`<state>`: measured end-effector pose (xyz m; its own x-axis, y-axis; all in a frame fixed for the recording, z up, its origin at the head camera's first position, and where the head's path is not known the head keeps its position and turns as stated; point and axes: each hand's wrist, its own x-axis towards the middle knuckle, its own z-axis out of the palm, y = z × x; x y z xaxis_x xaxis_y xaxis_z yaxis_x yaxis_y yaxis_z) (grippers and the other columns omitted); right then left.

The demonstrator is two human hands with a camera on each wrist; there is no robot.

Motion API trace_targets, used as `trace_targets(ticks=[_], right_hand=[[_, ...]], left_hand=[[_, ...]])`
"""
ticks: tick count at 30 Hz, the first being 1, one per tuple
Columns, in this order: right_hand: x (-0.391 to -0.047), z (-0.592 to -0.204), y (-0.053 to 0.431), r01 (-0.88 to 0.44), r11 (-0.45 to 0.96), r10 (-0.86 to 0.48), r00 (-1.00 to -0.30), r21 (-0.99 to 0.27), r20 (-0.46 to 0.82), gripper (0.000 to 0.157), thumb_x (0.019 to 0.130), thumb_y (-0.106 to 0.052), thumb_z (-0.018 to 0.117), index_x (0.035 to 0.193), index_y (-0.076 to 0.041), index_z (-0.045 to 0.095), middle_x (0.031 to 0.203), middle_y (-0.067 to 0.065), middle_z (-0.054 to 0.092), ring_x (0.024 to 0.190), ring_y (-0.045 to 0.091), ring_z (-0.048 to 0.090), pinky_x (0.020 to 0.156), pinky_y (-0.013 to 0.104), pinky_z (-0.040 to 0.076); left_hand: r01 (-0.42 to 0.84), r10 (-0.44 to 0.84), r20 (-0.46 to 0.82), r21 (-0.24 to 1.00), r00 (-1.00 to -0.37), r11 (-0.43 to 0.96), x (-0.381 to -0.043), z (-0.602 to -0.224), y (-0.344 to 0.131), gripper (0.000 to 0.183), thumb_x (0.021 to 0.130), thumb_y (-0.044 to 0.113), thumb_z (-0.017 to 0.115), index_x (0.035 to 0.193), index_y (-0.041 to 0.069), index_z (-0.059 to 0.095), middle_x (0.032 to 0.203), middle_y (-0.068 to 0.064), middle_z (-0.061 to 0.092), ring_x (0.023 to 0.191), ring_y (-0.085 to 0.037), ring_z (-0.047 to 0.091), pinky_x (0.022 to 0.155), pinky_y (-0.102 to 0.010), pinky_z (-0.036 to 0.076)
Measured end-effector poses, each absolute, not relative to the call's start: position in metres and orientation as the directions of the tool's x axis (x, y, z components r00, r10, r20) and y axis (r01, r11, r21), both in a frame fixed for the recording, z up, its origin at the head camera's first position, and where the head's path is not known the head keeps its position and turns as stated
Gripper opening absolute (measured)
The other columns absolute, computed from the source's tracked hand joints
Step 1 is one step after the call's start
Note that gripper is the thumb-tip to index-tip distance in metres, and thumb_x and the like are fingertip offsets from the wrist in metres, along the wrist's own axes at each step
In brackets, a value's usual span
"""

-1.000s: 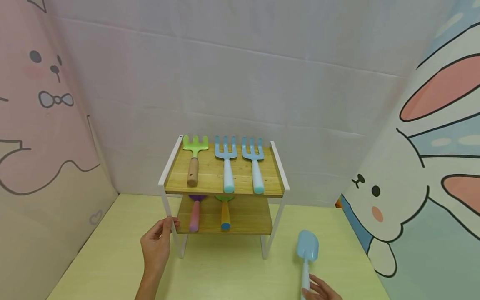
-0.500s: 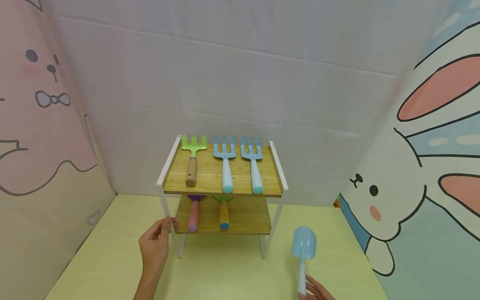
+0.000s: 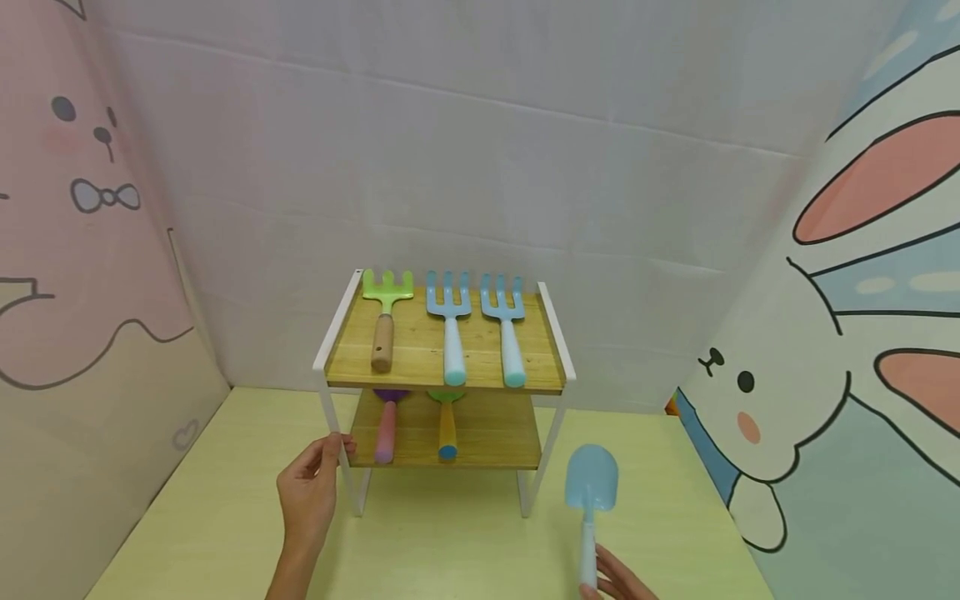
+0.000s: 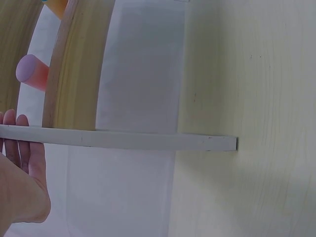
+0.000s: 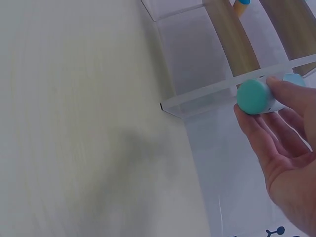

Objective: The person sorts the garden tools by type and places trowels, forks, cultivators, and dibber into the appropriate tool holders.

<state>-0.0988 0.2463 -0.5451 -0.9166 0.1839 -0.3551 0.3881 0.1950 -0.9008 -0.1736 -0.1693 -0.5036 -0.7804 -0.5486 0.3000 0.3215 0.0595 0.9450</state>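
Note:
A two-tier wooden shelf rack (image 3: 491, 429) with a white frame stands mid-table. My left hand (image 3: 310, 487) holds its front left leg (image 4: 113, 138), fingers passing behind the bar. To the right of the rack, my right hand (image 3: 621, 577) grips a light blue garden trowel (image 3: 591, 479) by its pale handle, blade pointing up and away. The handle's turquoise end (image 5: 253, 97) faces the right wrist camera. On the top tier lie a green hand fork (image 3: 386, 304) with a wooden handle and two light blue hand forks (image 3: 453, 346) (image 3: 512, 350).
The lower tier bears a pink-handled tool (image 3: 386, 433) with a purple head and a yellow-handled tool (image 3: 447, 429) with a green head, both heads partly hidden by the top tier. A pale table (image 3: 660, 467) meets a white cloth wall (image 3: 480, 167). Cartoon-printed side panels (image 3: 870, 492) flank it.
My right hand has moved left with the trowel, toward the rack, and the blade has turned to face the camera more. My left hand keeps its hold on the leg.

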Motion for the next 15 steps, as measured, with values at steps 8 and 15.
trace_targets(ticks=[8,15], right_hand=[[-0.093,-0.532,0.235,0.316,0.239,0.13,-0.947,-0.918,-0.292,0.102,0.077,-0.051,0.088,0.15,0.008,0.045,0.147,0.034,0.049,0.124,0.049,0.058,0.085,0.05,0.06],[-0.092,-0.516,0.226,0.347,0.24,0.041,-0.937,-0.907,-0.347,0.1,0.079,-0.058,0.083,0.152,0.001,0.046,0.149,0.03,0.048,0.125,0.048,0.058,0.082,0.051,0.061]], left_hand=[[0.337,-0.548,0.311,0.94,-0.776,0.057,-0.174,-0.504,-0.169,0.023,0.104,0.006,0.061,0.095,-0.01,0.074,0.083,-0.012,0.076,0.08,-0.01,0.074,0.079,-0.016,0.055],[0.319,-0.542,0.313,0.944,-0.78,0.086,-0.171,-0.502,-0.169,0.024,0.105,0.009,0.061,0.097,-0.008,0.075,0.083,-0.009,0.077,0.083,-0.009,0.073,0.079,-0.016,0.054]])
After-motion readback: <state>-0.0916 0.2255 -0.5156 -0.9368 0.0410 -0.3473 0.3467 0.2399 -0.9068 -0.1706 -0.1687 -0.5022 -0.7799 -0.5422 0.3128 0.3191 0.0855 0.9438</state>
